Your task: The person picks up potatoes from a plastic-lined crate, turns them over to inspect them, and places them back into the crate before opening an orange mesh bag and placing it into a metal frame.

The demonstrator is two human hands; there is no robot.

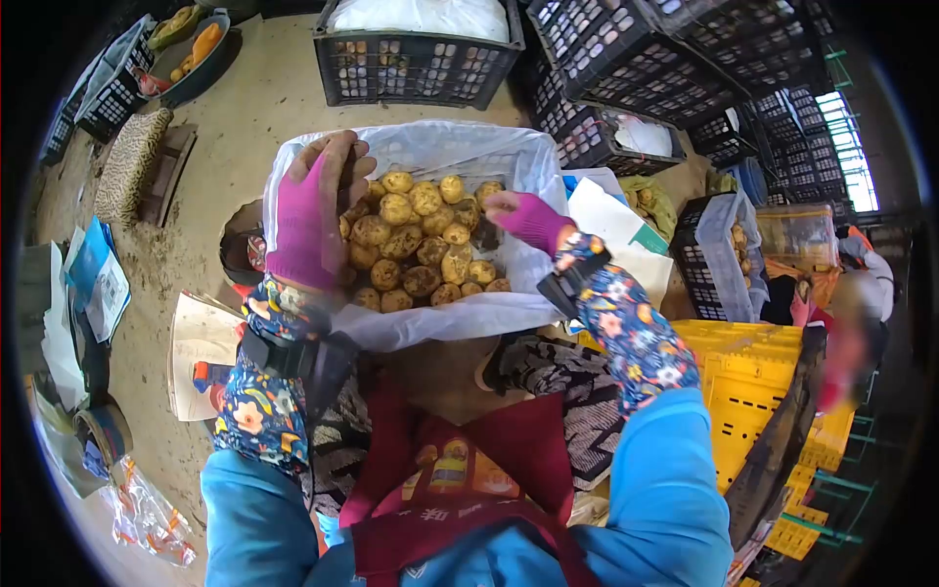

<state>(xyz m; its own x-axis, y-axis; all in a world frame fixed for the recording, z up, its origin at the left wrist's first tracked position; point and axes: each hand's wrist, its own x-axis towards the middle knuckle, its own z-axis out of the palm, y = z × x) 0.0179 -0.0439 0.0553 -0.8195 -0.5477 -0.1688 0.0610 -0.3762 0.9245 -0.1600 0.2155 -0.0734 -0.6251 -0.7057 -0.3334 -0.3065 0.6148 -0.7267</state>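
Observation:
A crate lined with white plastic [430, 331] stands in front of me, holding several potatoes [403, 242] with soil on them. My left hand [315, 210], in a pink fingerless glove, is over the crate's left side, its bare fingers bent near the liner and the leftmost potatoes. Whether it holds anything is hidden. My right hand [529, 220], gloved the same way, is over the right side beside the potatoes. Its fingertips point left and are smeared, so what they hold, if anything, cannot be made out.
Beyond the liner stands a black crate [416, 73] with a white bag. More black crates [636, 59] are stacked at upper right. Yellow crates [734, 382] stand at right, near another person [851, 333]. A spotted cushion [134, 166] and cardboard [202, 357] lie at left.

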